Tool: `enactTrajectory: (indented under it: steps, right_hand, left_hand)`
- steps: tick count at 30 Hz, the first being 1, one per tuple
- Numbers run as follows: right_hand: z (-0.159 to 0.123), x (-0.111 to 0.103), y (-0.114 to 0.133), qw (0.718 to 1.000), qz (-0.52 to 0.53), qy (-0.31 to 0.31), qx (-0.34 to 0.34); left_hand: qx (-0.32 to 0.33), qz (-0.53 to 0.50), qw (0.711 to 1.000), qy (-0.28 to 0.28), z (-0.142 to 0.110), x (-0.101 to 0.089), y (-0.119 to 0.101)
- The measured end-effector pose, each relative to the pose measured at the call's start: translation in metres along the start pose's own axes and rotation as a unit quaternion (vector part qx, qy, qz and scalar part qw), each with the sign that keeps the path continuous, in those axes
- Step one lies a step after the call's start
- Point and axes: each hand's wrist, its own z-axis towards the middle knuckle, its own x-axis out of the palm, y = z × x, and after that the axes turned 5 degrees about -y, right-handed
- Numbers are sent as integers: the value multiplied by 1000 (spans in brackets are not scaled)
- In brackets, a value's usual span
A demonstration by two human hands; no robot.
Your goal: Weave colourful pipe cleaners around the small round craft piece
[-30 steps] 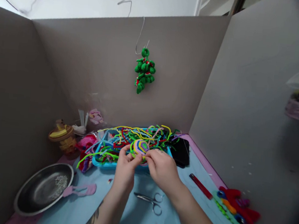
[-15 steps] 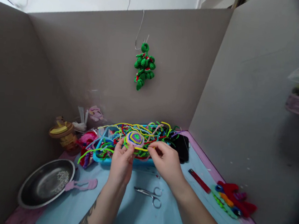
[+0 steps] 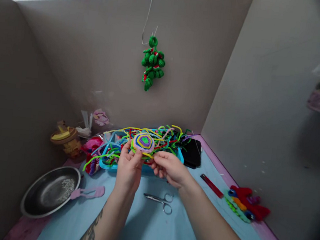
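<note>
My left hand (image 3: 130, 166) grips the lower left edge of a round coil of pipe cleaners (image 3: 143, 142), wound in rings of green, purple, yellow, blue and pink. A yellow pipe cleaner (image 3: 148, 155) runs along the coil's lower edge. Its right end is pinched between the thumb and forefinger of my right hand (image 3: 169, 166), whose other fingers are curled. Both hands are raised in front of a blue basket (image 3: 180, 155) heaped with loose pipe cleaners in many colours. Below the hands, a pair of scissors (image 3: 156, 199) lies on the light blue cloth.
A metal bowl (image 3: 49, 196) with small white bits stands at left, a pink strip (image 3: 89, 193) by its rim. A red cutter-like tool (image 3: 211, 186) and a colourful plush-like craft (image 3: 247, 203) lie at right. A green craft (image 3: 152, 63) hangs on the grey back panel.
The coil has turned to face me more squarely. My right hand drew out the yellow pipe cleaner to the right, then came back closer to the coil. The view has tilted slightly down.
</note>
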Motion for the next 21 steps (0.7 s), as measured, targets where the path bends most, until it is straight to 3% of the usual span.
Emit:
enactTrajectory:
  steps: [3,6,9,13,21]
  right_hand:
    - [1,1,-1,995,99,-15,-18]
    - [2,-1,-1,993,117,-17,-32]
    - [3,-3,1,995,8,-48,-90]
    - [-1,0,5,962,-134,-98,-218]
    - [-6,10,2,937,-192,-158,-247]
  left_hand:
    - [-22,-16,1000,2,2,-1,0]
    - [-66,-38,997,0,3,-2,-1]
    - [-69,-41,997,-3,3,0,-3]
    - [-58,-34,998,-18,1,3,-4]
    - [-58,-8,998,-4,-5,5,2]
